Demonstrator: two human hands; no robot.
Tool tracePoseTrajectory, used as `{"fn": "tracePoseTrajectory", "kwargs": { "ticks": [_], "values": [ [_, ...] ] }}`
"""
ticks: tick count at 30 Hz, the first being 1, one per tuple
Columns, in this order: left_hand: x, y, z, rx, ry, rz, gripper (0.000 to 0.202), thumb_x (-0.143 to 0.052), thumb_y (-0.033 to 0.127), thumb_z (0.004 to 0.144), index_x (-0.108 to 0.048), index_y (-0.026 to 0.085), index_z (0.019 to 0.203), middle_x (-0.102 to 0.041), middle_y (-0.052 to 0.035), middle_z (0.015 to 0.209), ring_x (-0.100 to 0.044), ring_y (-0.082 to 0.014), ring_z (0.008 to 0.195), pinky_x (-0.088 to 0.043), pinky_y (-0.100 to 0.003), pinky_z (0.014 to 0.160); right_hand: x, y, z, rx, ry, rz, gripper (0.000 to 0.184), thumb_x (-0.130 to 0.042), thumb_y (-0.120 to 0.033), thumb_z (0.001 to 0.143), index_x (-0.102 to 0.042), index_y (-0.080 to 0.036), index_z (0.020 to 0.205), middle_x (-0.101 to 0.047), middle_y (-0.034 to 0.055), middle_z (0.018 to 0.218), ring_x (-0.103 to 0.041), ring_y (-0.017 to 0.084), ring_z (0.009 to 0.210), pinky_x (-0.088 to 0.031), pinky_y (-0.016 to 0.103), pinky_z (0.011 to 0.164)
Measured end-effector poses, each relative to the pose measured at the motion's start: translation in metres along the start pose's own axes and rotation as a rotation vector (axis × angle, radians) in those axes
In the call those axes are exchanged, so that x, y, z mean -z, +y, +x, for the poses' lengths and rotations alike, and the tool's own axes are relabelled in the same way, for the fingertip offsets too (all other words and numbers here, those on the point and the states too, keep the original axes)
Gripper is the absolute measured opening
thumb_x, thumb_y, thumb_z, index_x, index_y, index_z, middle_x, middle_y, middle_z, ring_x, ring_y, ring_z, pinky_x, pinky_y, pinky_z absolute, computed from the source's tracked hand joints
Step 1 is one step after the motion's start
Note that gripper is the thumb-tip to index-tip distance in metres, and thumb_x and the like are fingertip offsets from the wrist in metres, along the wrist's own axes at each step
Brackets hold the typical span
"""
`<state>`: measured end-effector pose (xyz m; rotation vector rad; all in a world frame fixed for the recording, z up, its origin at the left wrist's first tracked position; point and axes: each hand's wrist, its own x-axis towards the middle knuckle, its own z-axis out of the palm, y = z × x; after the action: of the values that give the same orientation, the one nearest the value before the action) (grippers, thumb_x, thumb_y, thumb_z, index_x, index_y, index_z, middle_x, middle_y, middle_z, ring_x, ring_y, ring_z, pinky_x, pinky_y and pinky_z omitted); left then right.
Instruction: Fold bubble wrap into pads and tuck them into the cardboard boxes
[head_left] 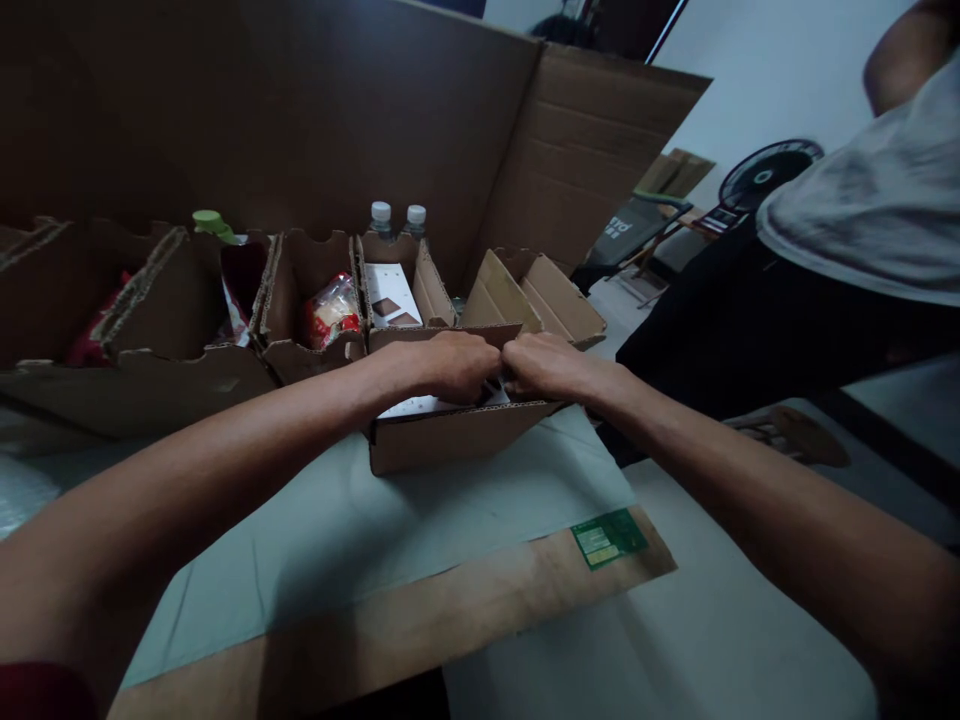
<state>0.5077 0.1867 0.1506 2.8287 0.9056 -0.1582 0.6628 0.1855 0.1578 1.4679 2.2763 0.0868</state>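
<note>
My left hand (450,365) and my right hand (551,365) meet knuckle to knuckle inside an open cardboard box (450,440) on the table. Both are curled closed with fingers pointing down into the box. Beneath them lies a white sheet with small dots (420,405). What the fingers grip is hidden by the hands themselves.
Behind stand several open cardboard boxes (315,300) holding a snack packet (330,312), a white card (390,295) and two capped bottles (397,218). A tall cardboard wall (337,120) backs them. A green label (607,537) sits on the table edge. A person (825,270) stands at right.
</note>
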Motion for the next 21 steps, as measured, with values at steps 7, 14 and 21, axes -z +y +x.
{"fn": "tracePoseTrajectory", "kwargs": {
  "ticks": [7,14,21],
  "values": [
    [-0.001,0.002,0.005,0.026,-0.009,-0.013,0.033,-0.059,0.015,0.084,-0.075,0.019,0.112,-0.077,-0.0089,0.112,-0.070,-0.0219,0.094,-0.051,-0.030,0.079,-0.003,0.001,0.012,0.003,-0.035,0.061,0.022,-0.068,-0.014,0.074,-0.081,-0.016,0.091,-0.080,0.0127,0.089,-0.074,0.025,0.085,-0.048,0.028,0.063],
    [0.013,-0.005,-0.058,-0.024,0.369,-0.210,0.030,-0.058,0.024,0.089,-0.074,0.026,0.115,-0.077,-0.0048,0.107,-0.071,-0.0222,0.096,-0.053,-0.033,0.085,0.010,0.022,-0.073,-0.145,0.473,0.248,0.030,-0.057,-0.024,0.087,-0.078,-0.023,0.108,-0.080,0.0073,0.096,-0.073,0.026,0.083,-0.050,0.035,0.070],
    [-0.117,0.044,-0.165,0.530,1.089,-0.530,0.049,-0.062,0.033,0.093,-0.055,0.032,0.142,-0.067,-0.0068,0.136,-0.066,-0.0266,0.119,-0.056,-0.043,0.098,-0.109,0.016,-0.111,-0.282,0.681,1.005,0.043,-0.066,-0.051,0.082,-0.070,-0.023,0.115,-0.077,0.0114,0.110,-0.073,0.030,0.096,-0.057,0.042,0.074]
  ]
}}
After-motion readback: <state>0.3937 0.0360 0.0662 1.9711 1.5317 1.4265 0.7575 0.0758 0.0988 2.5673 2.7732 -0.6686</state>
